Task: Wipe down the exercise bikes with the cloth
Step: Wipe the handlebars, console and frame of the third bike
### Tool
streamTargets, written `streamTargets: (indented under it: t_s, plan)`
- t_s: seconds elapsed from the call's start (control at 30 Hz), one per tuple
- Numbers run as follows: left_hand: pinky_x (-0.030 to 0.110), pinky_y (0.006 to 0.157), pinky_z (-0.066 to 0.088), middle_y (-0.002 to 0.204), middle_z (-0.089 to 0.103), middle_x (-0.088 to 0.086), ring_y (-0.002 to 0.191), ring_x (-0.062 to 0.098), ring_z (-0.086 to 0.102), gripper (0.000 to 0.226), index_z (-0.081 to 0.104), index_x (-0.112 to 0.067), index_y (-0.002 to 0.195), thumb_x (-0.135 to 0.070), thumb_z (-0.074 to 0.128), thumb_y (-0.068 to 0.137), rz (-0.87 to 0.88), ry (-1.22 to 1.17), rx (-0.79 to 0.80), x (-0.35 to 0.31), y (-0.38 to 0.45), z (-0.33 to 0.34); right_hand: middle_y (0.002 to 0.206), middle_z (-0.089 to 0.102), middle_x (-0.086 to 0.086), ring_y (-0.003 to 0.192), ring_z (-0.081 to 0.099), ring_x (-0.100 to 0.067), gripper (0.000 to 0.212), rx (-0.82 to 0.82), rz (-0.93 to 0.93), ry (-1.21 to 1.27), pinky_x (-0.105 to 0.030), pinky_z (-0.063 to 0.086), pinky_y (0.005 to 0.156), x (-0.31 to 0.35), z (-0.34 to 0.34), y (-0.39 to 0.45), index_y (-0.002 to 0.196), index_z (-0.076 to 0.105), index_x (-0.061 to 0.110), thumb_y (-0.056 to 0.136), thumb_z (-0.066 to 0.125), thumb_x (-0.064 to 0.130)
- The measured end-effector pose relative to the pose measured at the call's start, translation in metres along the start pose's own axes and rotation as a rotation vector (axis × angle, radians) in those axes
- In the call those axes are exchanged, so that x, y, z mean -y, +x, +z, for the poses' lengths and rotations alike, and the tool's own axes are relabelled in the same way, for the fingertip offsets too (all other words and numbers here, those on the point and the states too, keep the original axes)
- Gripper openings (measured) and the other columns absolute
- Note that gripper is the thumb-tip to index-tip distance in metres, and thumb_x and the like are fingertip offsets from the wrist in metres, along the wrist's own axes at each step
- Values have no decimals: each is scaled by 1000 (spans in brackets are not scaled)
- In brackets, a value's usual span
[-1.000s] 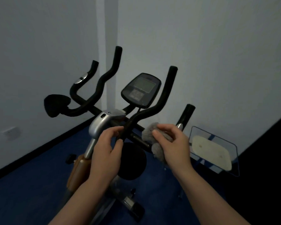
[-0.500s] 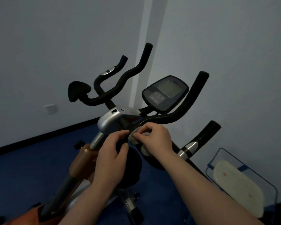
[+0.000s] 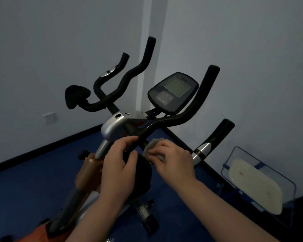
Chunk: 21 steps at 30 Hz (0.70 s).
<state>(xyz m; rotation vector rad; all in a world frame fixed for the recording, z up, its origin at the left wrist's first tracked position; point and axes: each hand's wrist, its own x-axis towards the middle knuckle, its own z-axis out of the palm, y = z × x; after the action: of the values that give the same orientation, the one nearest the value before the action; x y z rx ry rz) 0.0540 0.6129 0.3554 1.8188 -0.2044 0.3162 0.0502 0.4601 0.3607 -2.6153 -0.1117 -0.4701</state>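
Pinching grey cloth [image 3: 153, 149], right hand [image 3: 173, 159]; left hand [image 3: 119, 165] grips handlebar [image 3: 166, 123].

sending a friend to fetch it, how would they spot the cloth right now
Find the exercise bike in the room's corner and look just below its handlebars. The cloth is the small grey fuzzy wad held in the right hand, the only pale soft thing among black bars.

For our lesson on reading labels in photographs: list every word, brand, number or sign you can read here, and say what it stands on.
None can be read.
Console: the screen looks blank; the button panel below it bears marks too blurred to read.
Silver stem cover: a small mark, too small to tell.
Wall socket: no legible marking.
Cloth under the right hand: plain.
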Motion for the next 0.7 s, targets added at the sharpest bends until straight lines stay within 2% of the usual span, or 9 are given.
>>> streamTargets:
  t_s: [0.07,0.2,0.23,0.3,0.4,0.53,0.63,0.7]
  plan:
    - [2,85,39,109,56,-31,107,-11,52,38,56,-44,110,-14,55,86,28,15,40,-1,1,-2,97,67,15,80,64,-6,12,-22,-21,-19,-25,54,69,2,-3,-8,91,75,27,80,73,28]
    - [32,97,46,112,57,-28,112,-5,53,35,55,-41,113,-22,52,84,72,38,166,-2,1,-1,91,68,13,77,64,-7,13,-111,-44,-96,-24,53,67,8,-2,-24,87,76,24,75,77,20]
    - [34,97,45,113,57,-28,113,-4,52,35,55,-42,113,-25,51,83,92,38,190,-3,3,1,89,68,13,77,63,-6,13,-135,-48,-113,-22,52,69,8,-2,-28,85,76,24,74,78,18]
    - [27,94,44,114,55,-29,114,-4,52,34,54,-43,113,-26,50,84,132,20,218,-8,5,6,88,69,11,80,63,-6,13,-174,-79,-128,-19,48,74,5,-3,-37,84,75,22,74,77,15]
    - [18,90,39,116,55,-29,116,-4,50,35,54,-40,116,-23,50,85,156,-2,268,-21,4,18,95,70,7,89,64,-10,15,-183,-170,-117,-24,49,80,-11,-11,-52,87,75,19,78,72,8]
    - [21,94,39,116,55,-27,116,-4,50,33,57,-35,117,-22,51,87,178,-22,305,-33,-1,35,108,71,5,105,63,-13,17,-192,-333,-88,-30,49,88,-40,-23,-62,88,75,16,80,70,1]
    - [20,95,38,117,56,-25,116,-5,50,33,57,-34,116,-14,55,90,172,-39,286,-37,-2,47,113,71,3,112,62,-13,18,-181,-429,-69,-33,48,94,-60,-30,-59,92,76,14,83,68,1]
    - [21,95,40,117,57,-23,116,-3,51,32,57,-35,115,-18,53,89,162,-61,269,-40,-3,53,114,70,1,115,61,-14,19,-165,-470,-63,-35,49,95,-71,-35,-56,95,76,13,84,67,0]
